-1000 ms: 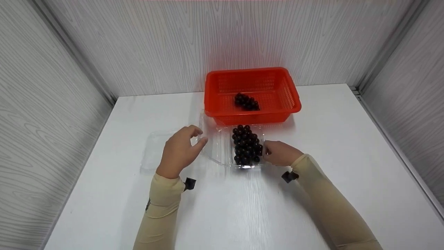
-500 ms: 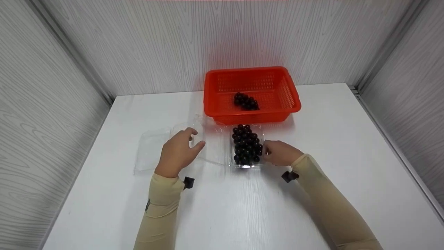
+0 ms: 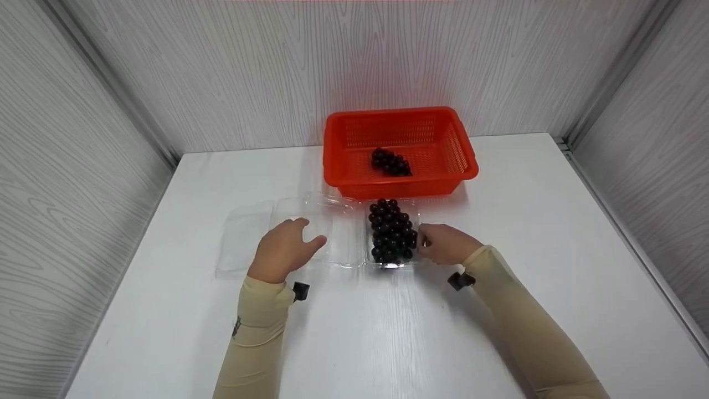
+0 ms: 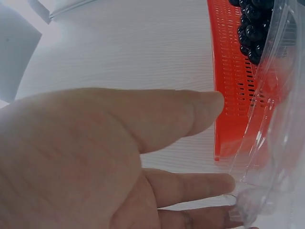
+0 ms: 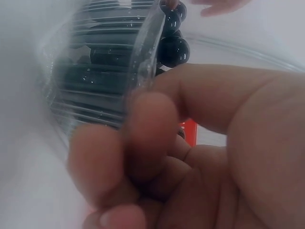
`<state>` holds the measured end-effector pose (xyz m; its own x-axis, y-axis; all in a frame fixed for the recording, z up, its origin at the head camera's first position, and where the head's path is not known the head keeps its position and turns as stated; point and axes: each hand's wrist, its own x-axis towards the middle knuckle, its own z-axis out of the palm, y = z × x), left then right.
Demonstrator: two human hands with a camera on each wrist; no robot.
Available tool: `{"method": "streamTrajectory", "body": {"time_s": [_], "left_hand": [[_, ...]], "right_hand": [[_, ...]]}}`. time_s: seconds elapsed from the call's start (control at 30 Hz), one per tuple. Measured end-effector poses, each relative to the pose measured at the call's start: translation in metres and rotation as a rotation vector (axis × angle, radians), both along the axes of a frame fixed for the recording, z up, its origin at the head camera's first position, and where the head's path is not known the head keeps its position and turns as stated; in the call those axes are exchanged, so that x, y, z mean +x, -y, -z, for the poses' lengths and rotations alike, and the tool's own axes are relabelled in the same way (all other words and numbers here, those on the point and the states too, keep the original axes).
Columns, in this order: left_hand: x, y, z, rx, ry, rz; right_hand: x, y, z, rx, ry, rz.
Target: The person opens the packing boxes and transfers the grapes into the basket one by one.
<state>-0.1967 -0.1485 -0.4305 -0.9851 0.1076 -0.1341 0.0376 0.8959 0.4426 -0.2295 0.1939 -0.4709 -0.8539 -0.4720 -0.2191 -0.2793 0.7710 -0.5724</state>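
Note:
A clear plastic clamshell box [image 3: 348, 244] lies unfolded on the table. Its right half is filled with dark grapes [image 3: 391, 230]. My right hand [image 3: 445, 244] pinches that half's right wall between thumb and curled finger, as the right wrist view shows up close. My left hand [image 3: 285, 249] hovers by the lid side with thumb and fingers apart, gripping nothing. In the left wrist view its fairly straight fingers [image 4: 190, 188] reach to the clear plastic; whether the tips touch it, I cannot tell.
Behind the box stands a red basket [image 3: 401, 185] with a small bunch of grapes [image 3: 390, 162] inside. More clear plastic packaging [image 3: 243, 235] lies left of my left hand, its outline faint. White panels [image 3: 388, 66] rise behind and beside the table.
The box's lid has swung down to the left, from raised to nearly flat. The clear packaging at left has shifted slightly left. My left hand drew slightly back; my right hand kept its hold.

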Motion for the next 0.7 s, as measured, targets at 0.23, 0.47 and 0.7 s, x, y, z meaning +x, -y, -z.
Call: {"method": "streamTrajectory", "body": {"time_s": [0.23,0.47,0.7], "left_hand": [[0.005,-0.003,-0.002,-0.003,0.004,0.005],[0.014,-0.020,-0.008,-0.007,-0.134,0.077],[0.013,-0.043,0.001,-0.060,-0.226,0.274]], "right_hand": [[0.002,0.001,-0.004,0.007,-0.013,-0.017],[0.003,0.003,-0.006,-0.002,-0.066,-0.024],[0.000,0.006,-0.009,-0.052,-0.216,0.026]]}}
